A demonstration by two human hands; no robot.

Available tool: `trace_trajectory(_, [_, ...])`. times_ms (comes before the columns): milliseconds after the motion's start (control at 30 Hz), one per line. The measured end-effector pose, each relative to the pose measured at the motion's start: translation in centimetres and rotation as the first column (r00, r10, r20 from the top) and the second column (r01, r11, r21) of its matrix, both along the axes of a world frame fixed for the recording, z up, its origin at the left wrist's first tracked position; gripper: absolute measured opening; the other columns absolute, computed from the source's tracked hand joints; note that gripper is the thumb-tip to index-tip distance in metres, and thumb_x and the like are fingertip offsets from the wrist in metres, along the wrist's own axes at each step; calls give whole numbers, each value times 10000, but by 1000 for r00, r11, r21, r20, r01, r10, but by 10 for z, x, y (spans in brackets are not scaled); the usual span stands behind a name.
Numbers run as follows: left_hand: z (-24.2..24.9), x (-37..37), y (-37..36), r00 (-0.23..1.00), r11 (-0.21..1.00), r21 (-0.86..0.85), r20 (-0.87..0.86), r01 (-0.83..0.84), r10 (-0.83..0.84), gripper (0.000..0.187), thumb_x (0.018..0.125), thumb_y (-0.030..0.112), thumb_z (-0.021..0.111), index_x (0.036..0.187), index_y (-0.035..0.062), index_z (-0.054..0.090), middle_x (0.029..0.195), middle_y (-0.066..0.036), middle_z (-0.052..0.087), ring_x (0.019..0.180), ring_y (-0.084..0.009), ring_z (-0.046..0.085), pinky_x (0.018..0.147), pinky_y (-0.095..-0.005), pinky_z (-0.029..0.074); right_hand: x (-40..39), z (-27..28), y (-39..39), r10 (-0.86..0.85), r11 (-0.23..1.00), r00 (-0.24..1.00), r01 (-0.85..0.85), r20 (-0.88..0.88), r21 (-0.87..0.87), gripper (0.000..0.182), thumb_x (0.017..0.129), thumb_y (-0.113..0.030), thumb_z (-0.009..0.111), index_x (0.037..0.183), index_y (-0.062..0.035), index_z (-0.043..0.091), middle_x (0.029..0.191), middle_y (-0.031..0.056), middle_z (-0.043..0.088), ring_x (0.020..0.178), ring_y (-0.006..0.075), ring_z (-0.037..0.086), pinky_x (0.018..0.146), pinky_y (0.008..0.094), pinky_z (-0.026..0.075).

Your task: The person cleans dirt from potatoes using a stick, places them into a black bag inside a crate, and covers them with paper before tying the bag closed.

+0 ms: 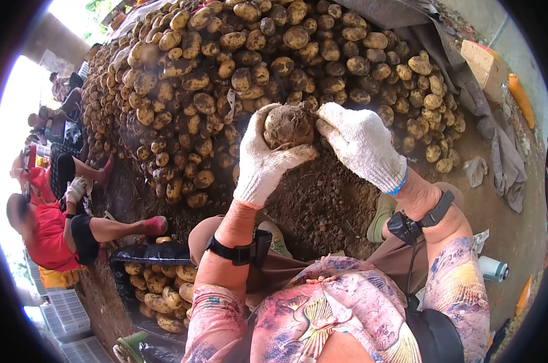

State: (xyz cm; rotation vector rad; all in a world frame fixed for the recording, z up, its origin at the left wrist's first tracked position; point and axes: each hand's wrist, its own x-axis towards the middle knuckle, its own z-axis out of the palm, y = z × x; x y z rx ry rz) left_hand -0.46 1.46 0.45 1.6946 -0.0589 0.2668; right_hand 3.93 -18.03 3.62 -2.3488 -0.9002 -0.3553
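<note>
My left hand (263,163), in a white knit glove, is wrapped round a potato (288,127) thickly caked with brown soil. It holds the potato up over the loose dirt, in front of the big pile. My right hand (363,144), gloved the same way, is closed in a pinch at the potato's right edge. What lies between those fingertips is too small to make out. Behind both hands rises a large heap of potatoes (298,54), many with dark soil on them.
Loose soil (322,199) covers the ground between my feet. A black-lined container (147,254) of cleaner-looking potatoes stands at lower left. A person in red (50,233) sits at left, with others beyond. Grey cloth (467,103) edges the heap; a white cup (492,269) lies at right.
</note>
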Motion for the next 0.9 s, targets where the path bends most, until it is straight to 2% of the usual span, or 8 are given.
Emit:
trace_trajectory(200, [1,-2,0,992,980,-190,-100,60,-80,729,662,139,899,1284,27,536,1182,-69,650,1062,-156,624,953,-304,497,-1,-13,4,31,999,989,-36,144,37,122,870,-152,646,961,-75,623,672,135,640,618,339,663,518,409,515])
trace_trajectory(267, [-5,3,3,987,970,-234,-122,70,-100,716,669,141,898,1279,24,541,1188,-70,650,1061,-153,624,950,-301,498,-11,-14,6,124,990,979,-112,163,-82,112,840,-121,636,943,-82,617,646,119,624,608,326,662,515,405,515])
trace_trajectory(333, [-13,7,8,987,995,-59,-134,86,-93,700,666,132,900,1265,27,553,1193,-68,651,1059,-149,624,950,-299,498,-9,-19,6,135,990,982,-130,133,-49,132,806,-93,627,938,-84,621,630,106,615,606,316,666,514,402,516])
trace_trajectory(400, [-14,7,6,991,990,-107,-89,87,-97,705,658,114,902,1264,31,550,1190,-63,653,1056,-146,625,949,-302,500,-7,-16,5,128,992,985,-125,117,-32,96,847,-123,636,929,-79,619,644,123,616,611,335,658,512,411,510])
trace_trajectory(467, [-7,5,4,997,990,-129,-58,49,-57,728,646,103,905,1271,35,538,1182,-66,652,1057,-148,626,951,-307,500,0,-8,4,125,976,991,-116,-38,185,103,889,-167,643,914,-71,615,675,153,624,636,366,649,520,428,498])
trace_trajectory(633, [4,2,0,998,998,48,-42,-36,38,809,607,146,929,1293,36,515,1185,-86,641,1073,-164,621,961,-313,498,10,-1,0,36,994,999,-35,-12,107,138,916,-160,636,985,-40,639,838,199,651,754,412,633,589,417,482])
trace_trajectory(833, [-6,3,2,994,958,266,51,-106,96,825,598,190,932,1295,32,521,1217,-92,619,1111,-178,607,964,-319,497,12,-1,-1,7,1000,1000,-6,-30,16,139,913,-161,636,1002,-56,644,789,207,647,720,403,645,565,437,483])
trace_trajectory(900, [-3,1,2,995,948,303,12,-96,97,823,596,198,936,1290,24,529,1206,-88,632,1093,-179,619,952,-318,503,11,-4,1,55,998,995,-53,87,-26,147,896,-170,628,995,-61,634,665,171,633,641,366,657,547,450,511])
